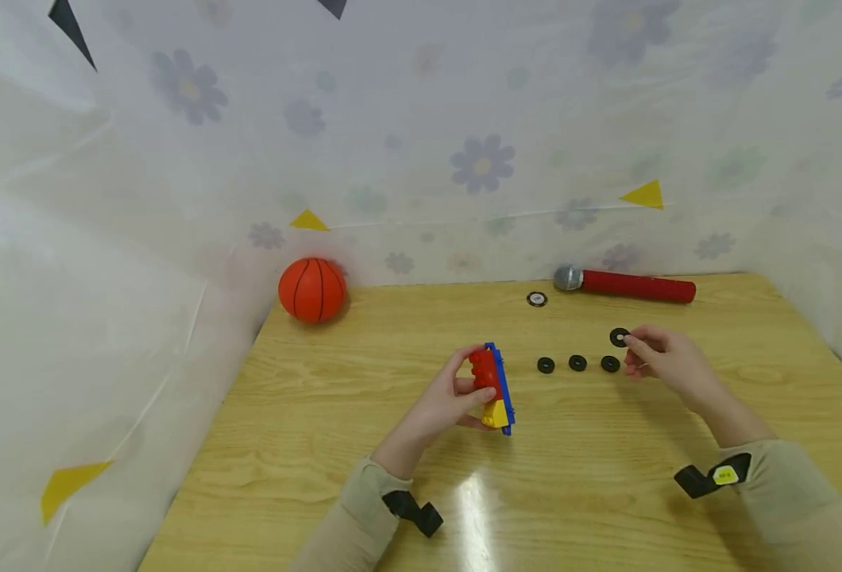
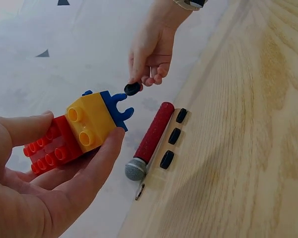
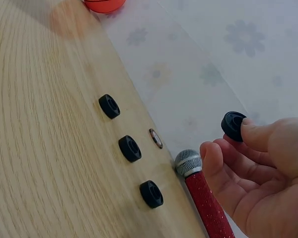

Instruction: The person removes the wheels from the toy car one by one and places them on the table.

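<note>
My left hand [image 1: 444,403] grips a toy car body of building blocks [image 1: 491,387], tipped on its side above the table. Red and yellow blocks sit on its blue base [image 2: 115,110], which has clip-like hooks at one end. Between thumb and fingertips, my right hand [image 1: 671,367] pinches a small black toy wheel [image 3: 233,126], raised off the table. Three more black wheels lie in a row between the hands: a left one [image 1: 546,365], a middle one [image 1: 577,363] and a right one [image 1: 610,364]. The car and the held wheel are apart.
A red microphone [image 1: 635,286] with a silver head lies along the table's back edge. Left of it is a small round disc [image 1: 537,299]. An orange-red ball [image 1: 312,291] stands at the back left corner. A flower-patterned sheet [image 1: 421,143] hangs behind the wooden table [image 1: 307,445].
</note>
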`<state>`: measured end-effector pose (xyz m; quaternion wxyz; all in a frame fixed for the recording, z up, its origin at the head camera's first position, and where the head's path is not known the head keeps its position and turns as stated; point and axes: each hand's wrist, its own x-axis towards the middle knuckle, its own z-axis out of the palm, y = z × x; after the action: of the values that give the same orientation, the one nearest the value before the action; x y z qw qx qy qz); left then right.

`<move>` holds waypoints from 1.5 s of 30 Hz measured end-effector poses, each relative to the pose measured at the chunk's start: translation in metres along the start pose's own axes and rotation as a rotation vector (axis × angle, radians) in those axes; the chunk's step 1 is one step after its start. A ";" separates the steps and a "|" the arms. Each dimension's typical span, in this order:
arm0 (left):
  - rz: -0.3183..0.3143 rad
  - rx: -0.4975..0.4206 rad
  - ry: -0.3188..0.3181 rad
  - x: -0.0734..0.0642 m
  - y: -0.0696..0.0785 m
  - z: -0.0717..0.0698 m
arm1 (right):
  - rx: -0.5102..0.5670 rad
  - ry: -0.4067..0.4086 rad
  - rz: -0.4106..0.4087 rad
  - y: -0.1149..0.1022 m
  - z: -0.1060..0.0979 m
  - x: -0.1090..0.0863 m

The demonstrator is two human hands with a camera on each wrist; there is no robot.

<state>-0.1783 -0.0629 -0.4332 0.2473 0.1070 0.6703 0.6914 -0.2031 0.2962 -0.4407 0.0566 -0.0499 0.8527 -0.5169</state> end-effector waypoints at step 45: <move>-0.011 -0.005 -0.010 0.001 -0.004 -0.010 | -0.242 0.014 0.235 0.060 -0.020 0.008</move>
<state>-0.1829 -0.0716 -0.4383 0.2547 0.1064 0.6679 0.6911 -0.2155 0.3398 -0.4851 0.1042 0.0473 0.9092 -0.4004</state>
